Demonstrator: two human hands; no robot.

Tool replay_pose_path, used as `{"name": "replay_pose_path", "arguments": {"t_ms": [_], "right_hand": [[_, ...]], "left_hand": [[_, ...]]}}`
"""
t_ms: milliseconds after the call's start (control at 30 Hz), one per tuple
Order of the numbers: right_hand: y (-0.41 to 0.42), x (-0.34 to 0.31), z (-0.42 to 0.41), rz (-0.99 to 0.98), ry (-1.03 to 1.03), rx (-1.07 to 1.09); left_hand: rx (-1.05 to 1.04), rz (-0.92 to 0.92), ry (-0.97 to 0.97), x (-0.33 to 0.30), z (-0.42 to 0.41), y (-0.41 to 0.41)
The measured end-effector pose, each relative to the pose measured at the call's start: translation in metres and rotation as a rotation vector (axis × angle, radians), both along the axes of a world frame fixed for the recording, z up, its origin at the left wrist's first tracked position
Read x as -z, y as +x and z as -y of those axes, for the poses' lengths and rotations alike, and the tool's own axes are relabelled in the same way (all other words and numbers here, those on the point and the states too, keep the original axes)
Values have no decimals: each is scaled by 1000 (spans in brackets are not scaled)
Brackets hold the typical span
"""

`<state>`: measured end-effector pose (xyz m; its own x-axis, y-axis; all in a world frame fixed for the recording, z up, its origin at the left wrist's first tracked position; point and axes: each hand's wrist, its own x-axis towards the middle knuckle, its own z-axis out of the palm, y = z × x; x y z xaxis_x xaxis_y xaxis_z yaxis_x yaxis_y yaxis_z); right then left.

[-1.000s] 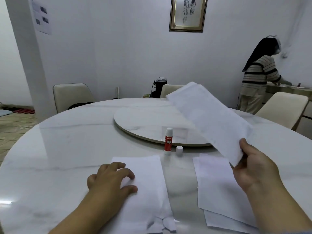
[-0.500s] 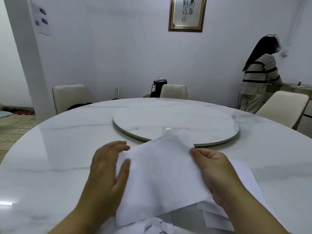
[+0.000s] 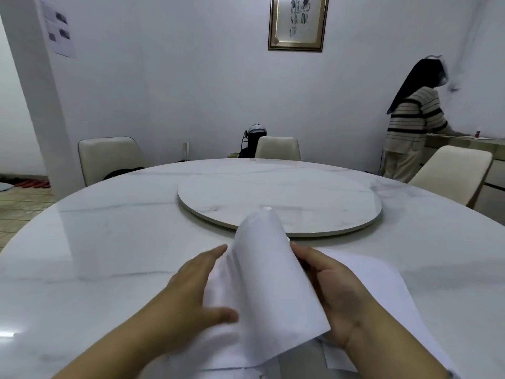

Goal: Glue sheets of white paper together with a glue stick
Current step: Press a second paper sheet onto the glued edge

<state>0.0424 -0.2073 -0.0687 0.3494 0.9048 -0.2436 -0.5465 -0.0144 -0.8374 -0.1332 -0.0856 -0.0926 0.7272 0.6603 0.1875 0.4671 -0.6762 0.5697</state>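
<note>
A white sheet of paper [image 3: 267, 285] arches up between my two hands over the near part of the round marble table [image 3: 109, 255]. My left hand [image 3: 196, 291] lies at its left edge, fingers stretched out, thumb against the sheet. My right hand [image 3: 333, 291] holds the right edge, fingers tucked under the paper. Another sheet [image 3: 218, 362] lies flat beneath it. A stack of white sheets [image 3: 382, 291] rests on the table to the right. Only the white top of the glue stick [image 3: 266, 208] peeks above the raised sheet; its cap is hidden.
A round turntable [image 3: 278, 198] sits mid-table beyond the paper. Cream chairs stand at the far left [image 3: 109, 157], far middle [image 3: 277, 149] and right [image 3: 451, 173]. A person in a striped top [image 3: 412, 127] stands at a counter at the right wall.
My right hand brought the lifted sheet down from the upper right to over the left sheet. My left hand moved to its edge. The sheet now bows higher, hiding the glue stick and cap.
</note>
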Motion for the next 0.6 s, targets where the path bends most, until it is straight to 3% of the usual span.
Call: {"name": "replay_pose_path", "arguments": {"t_ms": [167, 300, 467, 600], "right_hand": [[-4, -3, 0, 108, -10, 23], [-2, -1, 0, 76, -25, -16], [5, 2, -2, 85, -98, -3], [5, 2, 0, 151, -114, -13]], "left_hand": [[-11, 455, -242, -22, 5, 30], [-84, 662, -326, -13, 12, 45], [-72, 737, -438, -1, 9, 42], [-69, 700, -385, 0, 4, 40]]}}
